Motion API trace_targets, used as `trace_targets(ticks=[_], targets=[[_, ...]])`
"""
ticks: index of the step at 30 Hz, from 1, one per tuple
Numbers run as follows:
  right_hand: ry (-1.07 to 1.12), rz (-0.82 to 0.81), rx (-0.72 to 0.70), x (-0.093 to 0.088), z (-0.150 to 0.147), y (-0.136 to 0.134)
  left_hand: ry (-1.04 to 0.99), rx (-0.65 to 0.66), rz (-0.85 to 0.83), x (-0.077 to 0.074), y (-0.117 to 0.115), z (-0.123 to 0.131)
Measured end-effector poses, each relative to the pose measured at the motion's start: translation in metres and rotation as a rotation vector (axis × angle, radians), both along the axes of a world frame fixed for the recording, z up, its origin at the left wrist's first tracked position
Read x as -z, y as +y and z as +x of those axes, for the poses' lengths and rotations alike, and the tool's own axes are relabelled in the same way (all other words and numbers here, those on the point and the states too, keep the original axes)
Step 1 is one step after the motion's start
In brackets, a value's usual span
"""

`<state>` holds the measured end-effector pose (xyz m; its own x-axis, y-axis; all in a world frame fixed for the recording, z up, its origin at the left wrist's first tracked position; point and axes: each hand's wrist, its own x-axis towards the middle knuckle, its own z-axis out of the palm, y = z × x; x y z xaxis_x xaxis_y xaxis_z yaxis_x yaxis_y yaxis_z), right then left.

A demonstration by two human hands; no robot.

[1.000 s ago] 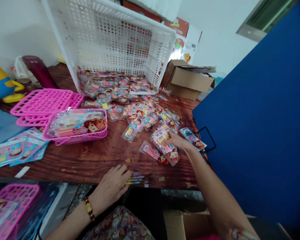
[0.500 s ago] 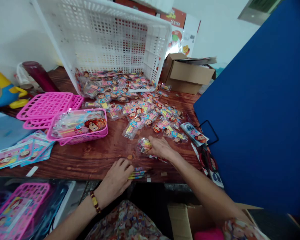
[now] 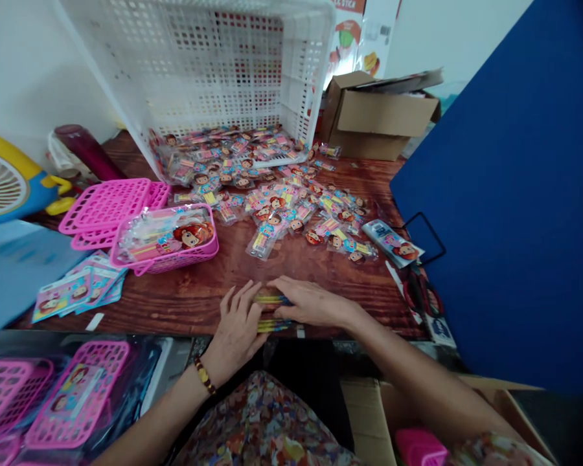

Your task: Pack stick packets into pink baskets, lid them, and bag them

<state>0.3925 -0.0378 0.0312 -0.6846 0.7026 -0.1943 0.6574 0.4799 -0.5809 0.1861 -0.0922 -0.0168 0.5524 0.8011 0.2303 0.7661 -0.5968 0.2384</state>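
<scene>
white crate [image 3: 199, 58] | pink basket [image 3: 175, 255] | blue panel [image 3: 505, 194] | brown wood-grain table [image 3: 199, 291] | floral clothing [image 3: 267, 421]

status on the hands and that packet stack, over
Left hand and right hand flat, open, touching small packet stack at table edge. Beyond, loose packet pile, clear of hands.

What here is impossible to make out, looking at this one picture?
All in the head view:
1. The small stack of colourful striped packets: mostly covered by the left hand and right hand, count unclear.
2. Print on the scattered cartoon-face plastic packets: too small, blurred.
3. The yellow and blue plastic fan: cut off by the left edge.
4. Inside the brown cardboard box: hidden by its own walls.
</scene>
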Motion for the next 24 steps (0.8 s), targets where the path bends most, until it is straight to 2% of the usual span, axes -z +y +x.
trace_targets(ticks=[5, 8, 10, 13, 17, 20, 22, 24], targets=[[0.034, 0.036, 0.071, 0.006, 0.004, -0.012, 0.118, -0.005, 0.009, -0.017, 0.012, 0.003], [0.264, -0.084, 0.096, 0.011, 0.021, -0.008, 0.248, 0.101, -0.030, -0.028, 0.024, 0.005], [0.468, -0.144, 0.265, 0.021, 0.035, -0.007, 0.294, 0.138, -0.070, -0.031, 0.030, 0.006], [0.744, -0.157, 0.601, 0.046, 0.045, -0.021, 0.292, 0.122, -0.123, -0.030, 0.032, 0.007], [0.873, -0.152, 0.786, 0.069, 0.025, -0.052, 0.314, 0.101, -0.102, -0.031, 0.032, 0.009], [0.852, -0.152, 0.776, 0.068, 0.013, -0.064, 0.358, 0.101, -0.012, -0.038, 0.034, 0.012], [0.814, -0.173, 0.651, 0.063, 0.019, -0.060, 0.371, 0.119, 0.021, -0.041, 0.037, 0.014], [0.739, -0.179, 0.507, 0.057, 0.037, -0.042, 0.380, 0.149, 0.015, -0.040, 0.040, 0.018]])
